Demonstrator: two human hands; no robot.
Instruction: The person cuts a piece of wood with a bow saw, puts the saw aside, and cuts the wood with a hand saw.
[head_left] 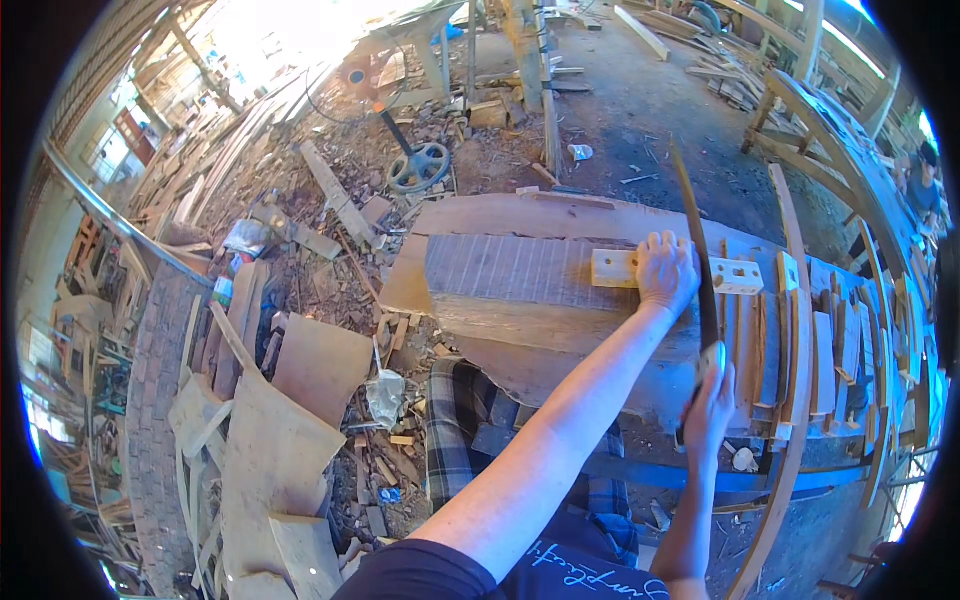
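My left hand (667,272) presses down on a pale wooden block (613,268) with several holes in it, its fingers curled over the block. The block lies across a thick dark plank (520,270), near that plank's right end. In my right hand (709,405) is the handle of a handsaw (705,285). Its long, dark blade points up and away from me and crosses the block just right of my left hand. From this angle I cannot tell how deep the blade sits in the wood. The block's right part shows beyond the blade.
A wide brown board (405,275) lies under the plank. To the right are several wooden strips (822,365) and a long upright-looking batten (800,350). Flat wood sheets (275,455) lie at left. A handwheel (419,168) stands beyond, among offcuts. Another person (922,185) is at far right.
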